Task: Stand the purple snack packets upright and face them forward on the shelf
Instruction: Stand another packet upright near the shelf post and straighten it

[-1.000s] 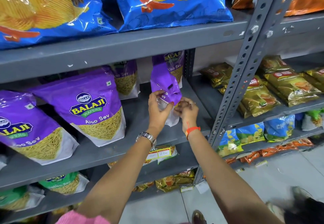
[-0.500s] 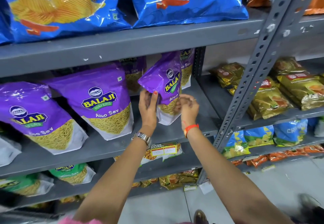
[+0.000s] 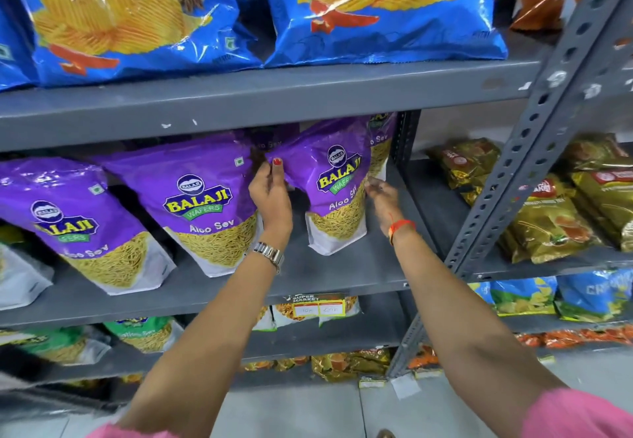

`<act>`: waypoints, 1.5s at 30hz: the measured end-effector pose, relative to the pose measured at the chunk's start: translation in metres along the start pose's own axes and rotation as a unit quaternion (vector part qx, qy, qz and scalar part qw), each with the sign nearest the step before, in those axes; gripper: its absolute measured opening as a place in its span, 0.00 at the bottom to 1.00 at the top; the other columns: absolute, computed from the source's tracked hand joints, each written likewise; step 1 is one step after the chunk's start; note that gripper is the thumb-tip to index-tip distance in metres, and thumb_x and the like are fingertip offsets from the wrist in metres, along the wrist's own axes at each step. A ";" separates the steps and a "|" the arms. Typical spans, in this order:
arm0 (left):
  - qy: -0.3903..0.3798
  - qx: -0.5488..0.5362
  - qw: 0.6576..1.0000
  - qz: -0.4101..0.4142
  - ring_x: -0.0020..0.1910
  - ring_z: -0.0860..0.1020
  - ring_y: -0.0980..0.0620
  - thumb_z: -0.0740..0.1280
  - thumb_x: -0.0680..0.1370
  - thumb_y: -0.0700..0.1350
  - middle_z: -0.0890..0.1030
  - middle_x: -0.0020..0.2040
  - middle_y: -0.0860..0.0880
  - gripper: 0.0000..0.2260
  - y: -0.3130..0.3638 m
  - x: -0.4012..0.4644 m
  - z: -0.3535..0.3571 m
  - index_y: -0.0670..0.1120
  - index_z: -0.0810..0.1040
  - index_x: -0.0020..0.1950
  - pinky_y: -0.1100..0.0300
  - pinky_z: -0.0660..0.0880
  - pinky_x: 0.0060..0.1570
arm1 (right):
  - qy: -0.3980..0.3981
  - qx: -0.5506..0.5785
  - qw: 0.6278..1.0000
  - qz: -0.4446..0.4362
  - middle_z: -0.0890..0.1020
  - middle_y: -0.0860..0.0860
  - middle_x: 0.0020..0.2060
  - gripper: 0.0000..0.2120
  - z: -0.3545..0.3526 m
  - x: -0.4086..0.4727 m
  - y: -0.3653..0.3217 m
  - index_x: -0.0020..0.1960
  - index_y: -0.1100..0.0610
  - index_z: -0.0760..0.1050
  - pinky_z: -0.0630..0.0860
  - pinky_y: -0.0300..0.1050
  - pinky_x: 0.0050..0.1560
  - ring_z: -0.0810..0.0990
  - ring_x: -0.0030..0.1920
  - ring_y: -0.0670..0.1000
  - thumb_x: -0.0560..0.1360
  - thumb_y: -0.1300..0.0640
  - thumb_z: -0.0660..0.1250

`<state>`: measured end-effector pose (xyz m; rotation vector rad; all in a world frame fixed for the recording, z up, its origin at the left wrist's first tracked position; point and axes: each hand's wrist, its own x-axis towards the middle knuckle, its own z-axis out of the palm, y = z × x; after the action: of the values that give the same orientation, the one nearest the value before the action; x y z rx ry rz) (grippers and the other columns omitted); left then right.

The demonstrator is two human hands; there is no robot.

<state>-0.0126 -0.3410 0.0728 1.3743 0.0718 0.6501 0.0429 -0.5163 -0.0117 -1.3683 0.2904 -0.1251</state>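
A purple snack packet (image 3: pixel 337 194) stands upright on the grey middle shelf (image 3: pixel 342 276), label facing me. My left hand (image 3: pixel 270 194) grips its upper left edge, thumb on the front. My right hand (image 3: pixel 382 198) is blurred and touches its right side. Two more purple packets lean back to the left: one (image 3: pixel 195 198) beside my left hand, another (image 3: pixel 72 228) further left. Further purple packets (image 3: pixel 380 143) sit behind the held one, mostly hidden.
Large blue chip bags (image 3: pixel 376 9) fill the shelf above. A perforated grey upright post (image 3: pixel 534 150) stands to the right, with gold packets (image 3: pixel 548 218) on the neighbouring shelf. Green and yellow packets lie on lower shelves, behind a price tag (image 3: pixel 318 307).
The held packet turned from showing its side to facing forward and now stands on the shelf. My left hand slid up to its upper edge, my right hand to its right side.
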 end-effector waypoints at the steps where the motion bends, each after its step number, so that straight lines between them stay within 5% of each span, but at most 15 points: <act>1: 0.004 0.007 1.000 0.011 0.21 0.66 0.66 0.59 0.78 0.33 0.63 0.28 0.52 0.19 0.004 0.001 0.002 0.50 0.64 0.30 0.76 0.63 0.25 | 0.014 0.003 1.000 0.005 0.83 0.40 0.32 0.14 -0.002 0.003 0.002 0.61 0.71 0.72 0.75 0.27 0.37 0.77 0.35 0.39 0.76 0.70 0.60; 4: -0.013 0.029 0.998 0.048 0.26 0.64 0.65 0.59 0.78 0.34 0.62 0.29 0.53 0.19 0.014 0.006 0.005 0.50 0.63 0.30 0.73 0.61 0.28 | 0.040 0.012 0.999 -0.006 0.82 0.37 0.24 0.14 -0.009 0.005 0.007 0.59 0.72 0.73 0.74 0.35 0.44 0.76 0.36 0.42 0.75 0.67 0.63; 8: 0.005 0.019 0.999 0.050 0.33 0.60 0.58 0.60 0.78 0.34 0.63 0.30 0.53 0.11 0.015 0.016 0.006 0.42 0.68 0.35 0.64 0.60 0.34 | 0.058 -0.001 0.998 -0.024 0.78 0.56 0.47 0.13 -0.010 0.000 0.001 0.59 0.72 0.73 0.75 0.47 0.56 0.76 0.47 0.51 0.75 0.67 0.63; 15: 0.016 -0.010 0.999 0.030 0.33 0.65 0.62 0.60 0.77 0.33 0.68 0.32 0.53 0.08 0.016 0.021 0.005 0.38 0.71 0.38 0.69 0.65 0.35 | 0.080 -0.013 0.996 -0.022 0.78 0.68 0.58 0.13 -0.008 -0.001 0.004 0.58 0.70 0.73 0.74 0.57 0.64 0.75 0.53 0.54 0.77 0.65 0.62; 18: 0.007 -0.010 1.000 0.026 0.28 0.68 0.68 0.61 0.77 0.34 0.70 0.31 0.53 0.08 0.017 0.019 0.008 0.37 0.75 0.39 0.74 0.66 0.34 | 0.089 -0.007 0.996 -0.011 0.78 0.67 0.58 0.14 -0.009 -0.005 0.008 0.61 0.70 0.72 0.72 0.58 0.66 0.75 0.54 0.54 0.77 0.65 0.61; 21: -0.037 0.006 0.999 0.017 0.29 0.68 0.66 0.62 0.77 0.37 0.71 0.30 0.56 0.12 0.014 0.017 0.005 0.46 0.72 0.35 0.70 0.68 0.34 | 0.090 -0.006 0.996 -0.008 0.77 0.58 0.52 0.14 -0.009 -0.009 0.007 0.61 0.69 0.72 0.72 0.56 0.64 0.74 0.53 0.54 0.77 0.65 0.61; 26: -0.050 0.031 0.997 -0.043 0.38 0.75 0.66 0.62 0.77 0.37 0.80 0.43 0.49 0.05 -0.015 -0.002 -0.015 0.40 0.76 0.51 0.70 0.74 0.46 | 0.079 0.006 0.997 -0.006 0.77 0.56 0.51 0.14 -0.009 -0.014 0.009 0.61 0.67 0.72 0.72 0.56 0.65 0.75 0.54 0.53 0.77 0.64 0.62; 31: -0.066 0.071 0.991 -0.097 0.52 0.75 0.48 0.63 0.77 0.35 0.79 0.57 0.31 0.11 -0.033 -0.018 -0.023 0.33 0.75 0.57 0.46 0.73 0.59 | 0.071 0.006 0.997 -0.005 0.78 0.56 0.51 0.13 -0.010 -0.014 0.011 0.60 0.64 0.74 0.74 0.57 0.65 0.77 0.54 0.53 0.77 0.63 0.62; 40: -0.029 0.214 0.976 0.002 0.37 0.70 0.52 0.60 0.78 0.38 0.75 0.38 0.46 0.08 -0.034 -0.020 -0.021 0.35 0.76 0.49 0.68 0.65 0.32 | 0.089 0.014 0.996 0.004 0.81 0.59 0.51 0.12 -0.011 -0.016 0.011 0.58 0.66 0.75 0.75 0.59 0.64 0.78 0.52 0.54 0.76 0.63 0.64; 45: -0.003 0.170 0.985 -0.030 0.44 0.71 0.51 0.59 0.79 0.39 0.76 0.44 0.43 0.10 -0.041 -0.024 -0.014 0.34 0.74 0.53 0.81 0.65 0.35 | 0.074 -0.008 0.997 0.004 0.81 0.61 0.54 0.11 -0.012 -0.020 0.009 0.57 0.64 0.76 0.76 0.57 0.63 0.79 0.55 0.57 0.76 0.62 0.62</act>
<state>-0.0223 -0.3421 0.0245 1.6965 0.2277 0.6008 0.0193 -0.5211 -0.0200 -1.3768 0.4207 -0.2181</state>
